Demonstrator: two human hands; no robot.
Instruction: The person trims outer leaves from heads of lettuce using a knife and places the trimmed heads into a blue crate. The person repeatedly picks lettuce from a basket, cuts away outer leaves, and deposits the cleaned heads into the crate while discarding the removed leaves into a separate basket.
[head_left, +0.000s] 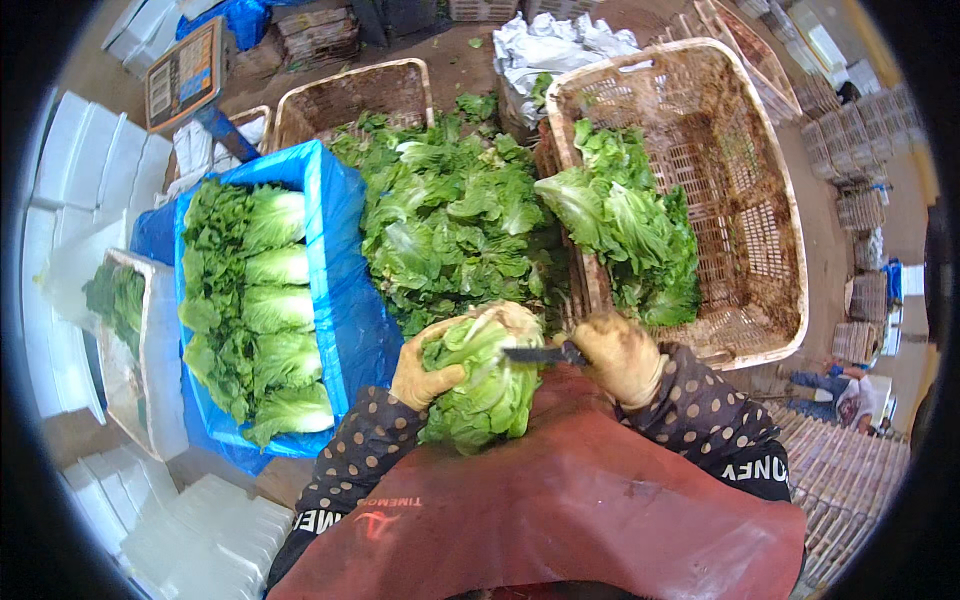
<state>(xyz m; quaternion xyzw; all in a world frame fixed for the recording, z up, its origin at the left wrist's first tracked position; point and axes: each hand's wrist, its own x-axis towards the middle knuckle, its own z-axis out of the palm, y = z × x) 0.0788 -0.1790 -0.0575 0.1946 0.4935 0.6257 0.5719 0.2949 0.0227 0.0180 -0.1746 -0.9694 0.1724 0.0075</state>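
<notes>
In my gloved left hand (431, 369) is a head of leafy lettuce (480, 397), held over the red apron with its pale cut base towards the top. My gloved right hand (619, 356) grips the dark handle of a knife (529, 355), whose blade lies against the upper side of that head. Loose green leaves (450, 217) are heaped just beyond my hands. On the left, several lettuce heads (277, 307) sit in a column inside a box lined with blue plastic film (315, 217). More lettuce (637, 225) rests in the near-left part of a large crate on the right.
The dirty plastic crate (796, 262) stands close beside my right arm. A scale's display (184, 75) rises behind the blue-lined box. White foam boxes (82, 157) are stacked at the left, one open box (161, 360) holding greens. Another person (851, 397) is at the far right.
</notes>
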